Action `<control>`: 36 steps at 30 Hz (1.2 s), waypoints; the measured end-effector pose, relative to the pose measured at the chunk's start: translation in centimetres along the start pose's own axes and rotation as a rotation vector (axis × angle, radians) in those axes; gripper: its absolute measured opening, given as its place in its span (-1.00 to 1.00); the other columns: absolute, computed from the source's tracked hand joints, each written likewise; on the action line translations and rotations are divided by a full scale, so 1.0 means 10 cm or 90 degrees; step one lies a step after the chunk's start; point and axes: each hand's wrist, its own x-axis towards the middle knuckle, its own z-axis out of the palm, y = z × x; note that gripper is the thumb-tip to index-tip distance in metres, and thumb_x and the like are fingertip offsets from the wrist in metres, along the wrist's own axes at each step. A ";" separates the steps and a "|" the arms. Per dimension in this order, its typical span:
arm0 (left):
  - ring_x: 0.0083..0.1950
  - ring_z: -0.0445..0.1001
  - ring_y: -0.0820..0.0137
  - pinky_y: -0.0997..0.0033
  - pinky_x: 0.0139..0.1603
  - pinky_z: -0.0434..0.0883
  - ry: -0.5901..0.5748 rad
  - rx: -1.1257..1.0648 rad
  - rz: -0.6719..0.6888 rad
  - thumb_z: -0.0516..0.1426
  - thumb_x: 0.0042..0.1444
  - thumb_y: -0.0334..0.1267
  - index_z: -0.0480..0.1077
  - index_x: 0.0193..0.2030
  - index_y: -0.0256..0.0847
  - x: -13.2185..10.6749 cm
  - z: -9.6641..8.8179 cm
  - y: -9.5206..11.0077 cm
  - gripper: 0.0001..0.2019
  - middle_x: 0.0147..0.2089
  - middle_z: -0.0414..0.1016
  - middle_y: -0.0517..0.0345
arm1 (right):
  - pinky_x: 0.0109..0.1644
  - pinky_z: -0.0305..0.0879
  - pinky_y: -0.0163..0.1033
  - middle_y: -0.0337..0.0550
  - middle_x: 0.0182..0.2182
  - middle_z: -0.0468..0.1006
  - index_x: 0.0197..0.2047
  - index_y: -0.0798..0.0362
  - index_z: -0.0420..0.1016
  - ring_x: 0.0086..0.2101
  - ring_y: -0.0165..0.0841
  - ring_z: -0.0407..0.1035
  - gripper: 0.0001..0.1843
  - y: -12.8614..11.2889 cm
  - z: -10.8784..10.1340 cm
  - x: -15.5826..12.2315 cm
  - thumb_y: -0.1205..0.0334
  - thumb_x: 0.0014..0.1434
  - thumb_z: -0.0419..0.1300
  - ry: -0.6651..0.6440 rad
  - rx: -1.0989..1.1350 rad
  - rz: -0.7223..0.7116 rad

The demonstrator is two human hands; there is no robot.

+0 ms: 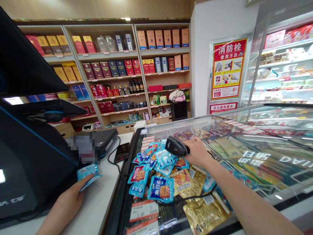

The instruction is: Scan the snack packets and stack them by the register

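Note:
My right hand [198,151] is closed round the handle of a black barcode scanner [176,146], held over a heap of snack packets [156,173] on the glass lid of a chest freezer [269,143]. The packets are blue, with several gold ones [205,213] nearer me. The scanner's cable [193,197] trails across the packets. My left hand [70,199] grips a small blue snack packet [88,173] above the white counter [97,209], close to the black till screen [31,156].
A black card reader [121,152] with a cable lies on the counter. Wall shelves [117,78] of boxed goods and bottles stand behind. A red fire-hydrant poster [228,68] hangs on a white pillar. An open chiller [281,65] is at right.

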 end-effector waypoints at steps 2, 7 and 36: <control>-0.08 0.56 0.01 0.04 0.03 0.45 -0.026 0.008 0.026 0.15 -0.31 -0.15 0.51 -0.24 0.11 0.04 0.10 0.05 -0.63 -0.24 0.63 0.25 | -0.12 -0.05 -0.17 -0.19 -0.34 0.63 -0.30 0.00 0.49 -0.27 -0.26 0.45 -0.83 -0.01 0.00 0.00 0.24 -0.03 0.21 -0.002 -0.002 -0.002; -0.12 0.55 0.00 0.03 0.07 0.44 -0.036 -0.104 0.031 0.27 -0.34 -0.12 0.50 -0.35 -0.03 0.10 0.29 0.30 -0.70 -0.26 0.62 0.06 | -0.10 -0.06 -0.18 -0.20 -0.35 0.62 -0.29 0.00 0.49 -0.28 -0.26 0.44 -0.83 -0.01 0.01 0.00 0.24 -0.04 0.22 -0.009 0.002 -0.010; -0.60 0.09 0.48 0.49 -0.62 0.20 -0.420 -0.845 -0.074 0.08 -0.04 -0.27 0.34 -0.49 -0.25 0.26 1.28 1.37 -0.89 -0.62 0.11 0.19 | -0.10 0.02 -0.19 -0.24 -0.37 0.59 -0.27 -0.01 0.46 -0.30 -0.33 0.42 -0.77 -0.37 -0.09 -0.07 0.14 -0.06 0.25 -0.065 0.160 -0.199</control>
